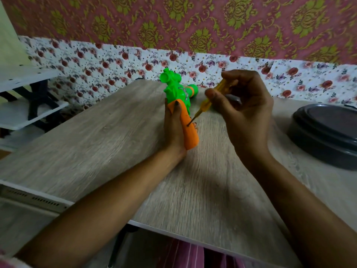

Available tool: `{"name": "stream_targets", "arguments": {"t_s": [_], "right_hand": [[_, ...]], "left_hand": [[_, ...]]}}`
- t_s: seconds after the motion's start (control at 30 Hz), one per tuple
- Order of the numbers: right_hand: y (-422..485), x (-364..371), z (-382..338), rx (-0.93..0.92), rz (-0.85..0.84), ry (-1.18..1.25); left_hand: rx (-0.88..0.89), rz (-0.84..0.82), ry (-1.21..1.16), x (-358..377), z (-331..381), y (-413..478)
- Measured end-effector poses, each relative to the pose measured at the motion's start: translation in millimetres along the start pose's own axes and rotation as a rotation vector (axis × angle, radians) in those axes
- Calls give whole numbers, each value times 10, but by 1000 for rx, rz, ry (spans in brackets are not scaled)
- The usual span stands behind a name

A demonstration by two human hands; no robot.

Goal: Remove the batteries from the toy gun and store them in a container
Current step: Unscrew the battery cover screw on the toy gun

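The toy gun (175, 89) has a bright green body and an orange grip (190, 135). It lies across the middle of the wooden table (116, 136), grip pointing toward me. My left hand (173, 128) holds the orange grip, thumb on top. My right hand (243, 105) grips a yellow-handled screwdriver (210, 99). Its metal tip sits on a small dark spot on the orange grip. No batteries are visible.
A dark round lidded container (326, 132) stands at the table's right edge. A white shelf unit (25, 97) with black brackets is to the left of the table. A floral-papered wall (173, 60) runs behind the table.
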State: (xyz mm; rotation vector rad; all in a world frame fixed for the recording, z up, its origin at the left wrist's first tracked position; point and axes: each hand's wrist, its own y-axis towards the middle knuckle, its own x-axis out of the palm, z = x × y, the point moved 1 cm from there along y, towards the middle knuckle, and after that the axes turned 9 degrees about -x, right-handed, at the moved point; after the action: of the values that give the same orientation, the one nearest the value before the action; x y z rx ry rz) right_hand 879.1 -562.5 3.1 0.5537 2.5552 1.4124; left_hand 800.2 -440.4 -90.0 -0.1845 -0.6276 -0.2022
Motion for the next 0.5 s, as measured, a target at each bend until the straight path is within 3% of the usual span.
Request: {"name": "stream_targets", "arguments": {"t_s": [0.17,0.37,0.5], "right_hand": [[17,-49,15,-6,14,42],[4,1,-16,-28,19,-38],[19,-42,7,27,56,74]], "left_hand": [[-68,1,-20,-16,1,14],[-6,-23,-6,0,6,-20],[-57,-17,-41,-6,0,4]]}}
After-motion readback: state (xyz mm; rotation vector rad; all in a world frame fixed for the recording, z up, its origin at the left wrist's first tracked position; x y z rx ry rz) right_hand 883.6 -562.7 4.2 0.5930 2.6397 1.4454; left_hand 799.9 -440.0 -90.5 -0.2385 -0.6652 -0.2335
